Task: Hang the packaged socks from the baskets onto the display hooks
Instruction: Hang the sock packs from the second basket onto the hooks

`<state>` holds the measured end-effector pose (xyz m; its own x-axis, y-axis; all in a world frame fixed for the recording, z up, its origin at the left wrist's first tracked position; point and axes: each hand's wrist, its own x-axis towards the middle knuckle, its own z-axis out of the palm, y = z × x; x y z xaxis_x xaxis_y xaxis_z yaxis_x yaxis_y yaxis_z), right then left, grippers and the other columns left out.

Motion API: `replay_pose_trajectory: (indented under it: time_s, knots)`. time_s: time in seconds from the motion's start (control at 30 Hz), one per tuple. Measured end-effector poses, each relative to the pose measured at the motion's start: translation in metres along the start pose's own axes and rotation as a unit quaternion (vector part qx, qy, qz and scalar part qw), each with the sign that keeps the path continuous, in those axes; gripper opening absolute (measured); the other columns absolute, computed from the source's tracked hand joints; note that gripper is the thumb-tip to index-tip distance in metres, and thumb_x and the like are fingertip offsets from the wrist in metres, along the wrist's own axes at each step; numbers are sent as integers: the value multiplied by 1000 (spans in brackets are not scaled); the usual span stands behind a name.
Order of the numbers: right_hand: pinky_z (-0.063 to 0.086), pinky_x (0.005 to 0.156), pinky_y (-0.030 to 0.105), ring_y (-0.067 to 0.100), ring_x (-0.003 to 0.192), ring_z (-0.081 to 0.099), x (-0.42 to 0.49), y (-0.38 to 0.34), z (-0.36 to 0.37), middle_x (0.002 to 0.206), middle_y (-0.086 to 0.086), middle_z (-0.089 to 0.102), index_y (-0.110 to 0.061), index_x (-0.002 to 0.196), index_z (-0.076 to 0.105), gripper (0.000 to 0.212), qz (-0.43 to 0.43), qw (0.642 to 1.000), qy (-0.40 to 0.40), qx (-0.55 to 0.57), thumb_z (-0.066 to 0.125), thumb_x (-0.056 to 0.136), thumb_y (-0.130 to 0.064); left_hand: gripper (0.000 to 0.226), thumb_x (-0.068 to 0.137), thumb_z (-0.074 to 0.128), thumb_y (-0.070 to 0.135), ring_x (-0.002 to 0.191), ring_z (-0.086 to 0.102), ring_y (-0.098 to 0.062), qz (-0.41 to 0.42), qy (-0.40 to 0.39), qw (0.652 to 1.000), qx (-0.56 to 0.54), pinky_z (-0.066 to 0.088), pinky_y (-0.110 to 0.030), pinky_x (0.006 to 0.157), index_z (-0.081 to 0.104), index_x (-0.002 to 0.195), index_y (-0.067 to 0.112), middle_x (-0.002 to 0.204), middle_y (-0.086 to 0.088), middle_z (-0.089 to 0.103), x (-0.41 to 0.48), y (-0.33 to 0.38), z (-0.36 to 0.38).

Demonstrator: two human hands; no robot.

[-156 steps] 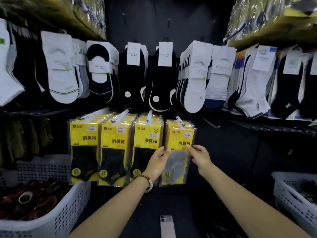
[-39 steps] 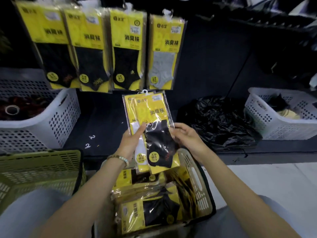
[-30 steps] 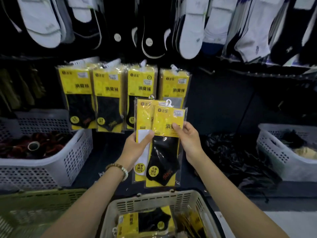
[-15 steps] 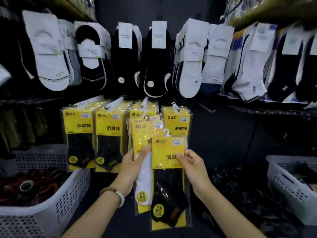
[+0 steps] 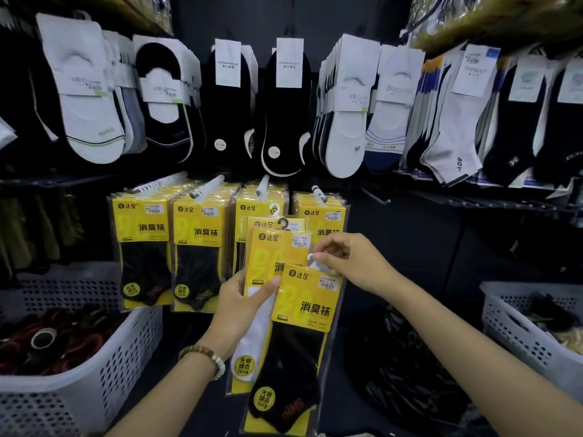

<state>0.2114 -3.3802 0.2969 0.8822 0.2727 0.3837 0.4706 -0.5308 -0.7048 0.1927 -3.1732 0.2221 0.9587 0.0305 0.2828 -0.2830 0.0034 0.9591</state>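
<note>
My left hand [image 5: 241,305] grips a small stack of yellow sock packs, with a white-sock pack [image 5: 263,269] in front and another behind it. My right hand [image 5: 344,260] pinches the white hanger tab at the top of a black-sock pack [image 5: 304,313], which hangs lowest and overlaps the stack. Behind them, four display hooks carry rows of the same yellow packs; the rightmost hook [image 5: 317,193] and the one beside it [image 5: 262,185] poke out above my packs.
Loose white and black socks [image 5: 277,108] hang on the upper rail. A white perforated basket [image 5: 82,370] with dark red items stands at the left, another white basket [image 5: 517,329] at the right. A black plastic bag [image 5: 400,367] lies on the floor between.
I lifted the packs out of the basket up in front of the hooks. My right hand has slid from the black-sock pack's side up to its hanger tab, and that pack has dropped lower.
</note>
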Motion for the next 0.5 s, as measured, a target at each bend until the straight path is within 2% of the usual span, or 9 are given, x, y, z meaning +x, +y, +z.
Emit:
replay_pose_trajectory:
  time_s: [0.1, 0.23, 0.4, 0.5]
  knots:
    - [46, 59, 14, 5, 66, 57, 2, -6, -3, 79, -4, 67, -17, 88, 70, 5, 9, 999, -32, -3, 69, 85, -21, 25, 74, 72, 33, 85, 67, 3, 6, -6, 1000, -2, 50, -8, 63, 67, 97, 28, 90, 20, 72, -1, 3, -3]
    - [45, 57, 7, -3, 60, 60, 1, -13, -3, 72, -6, 68, -14, 84, 71, 0, 7, 999, -48, 18, 71, 83, -14, 31, 69, 72, 38, 86, 68, 0, 6, -20, 1000, -7, 52, -11, 64, 67, 98, 27, 92, 18, 73, -2, 5, -5]
    - [45, 55, 7, -2, 61, 62, -4, -10, 9, 74, -1, 70, -14, 81, 71, 2, 18, 994, 14, 103, 72, 82, -12, 30, 69, 73, 37, 83, 69, -1, 0, -13, 1000, -26, 51, -10, 60, 67, 96, 26, 90, 16, 73, -4, 7, -6]
    - [46, 57, 8, 3, 67, 65, -6, -6, 8, 79, 3, 71, -15, 80, 72, 3, 18, 994, 21, 107, 72, 82, -12, 25, 73, 73, 36, 83, 68, 1, 5, -2, 1000, 0, 51, -10, 61, 67, 96, 27, 90, 18, 73, -2, 8, -9]
